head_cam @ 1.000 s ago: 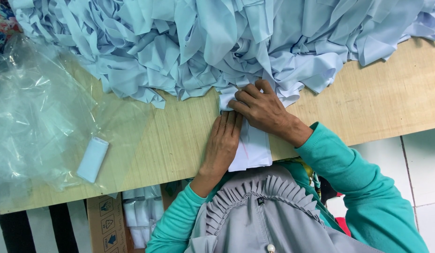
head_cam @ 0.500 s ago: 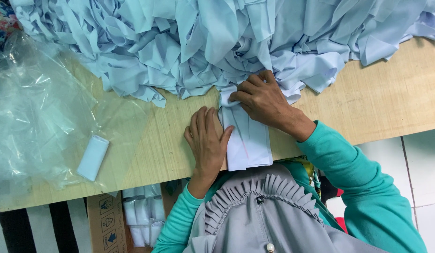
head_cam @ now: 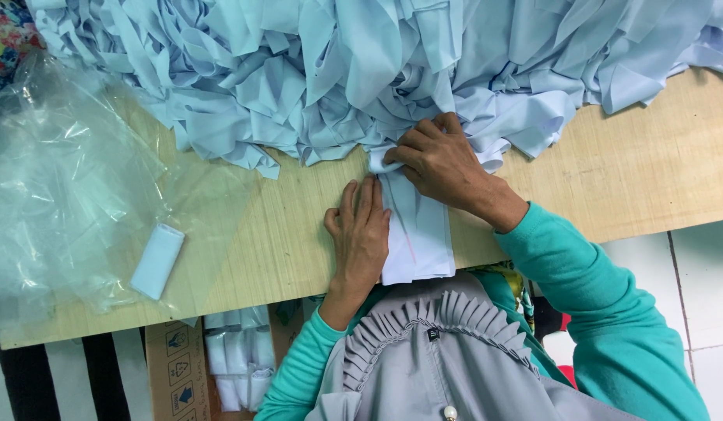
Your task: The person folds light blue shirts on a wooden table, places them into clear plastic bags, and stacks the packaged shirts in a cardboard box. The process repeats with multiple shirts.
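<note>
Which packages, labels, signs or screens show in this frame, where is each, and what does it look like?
Clear plastic bag: left on the wooden table, crumpled, transparent, with a small folded pale blue cloth piece inside.
Cardboard box: below the table edge, bottom left, brown, with dark printed handling symbols on its side.
Plastic-wrapped white bundles: inside that box, stacked.
No signs or screens visible.

My sleeves (head_cam: 611,312) are teal. The folded strip (head_cam: 416,234) is pale blue with a thin pink line down it. The fabric heap (head_cam: 338,70) is pale blue all through. The table (head_cam: 634,171) is light wood. The plastic bag (head_cam: 73,203) is clear, a pale blue piece (head_cam: 157,261) inside. The corner cloth (head_cam: 11,39) is floral, red and green.
</note>
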